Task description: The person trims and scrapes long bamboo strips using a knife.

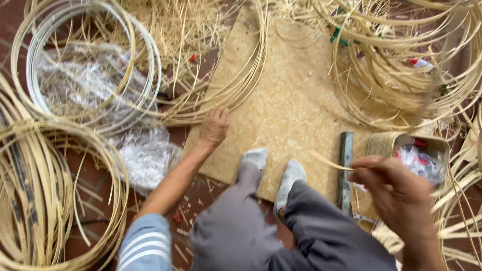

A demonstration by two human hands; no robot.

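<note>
The right hand [399,193] pinches one thin bamboo strip [326,161] in a clenched grip, holding it above the board [291,105] beside a small basket [401,145]. The left hand [215,126] rests on the board's edge beside a loose bundle of strips [241,80], its fingers curled under; whether it grips anything I cannot tell. Judging by the many coils [50,195] lying unwoven around the floor, most of the work looks undone.

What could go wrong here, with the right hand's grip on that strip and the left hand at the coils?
1. The thin bamboo strip pinched in the right hand looks sharp-edged; it may cut or splinter the fingers.
2. The left hand rests by the springy coiled strips at the board; one could whip loose.
3. The metal bar lies close to the socked feet.
</note>
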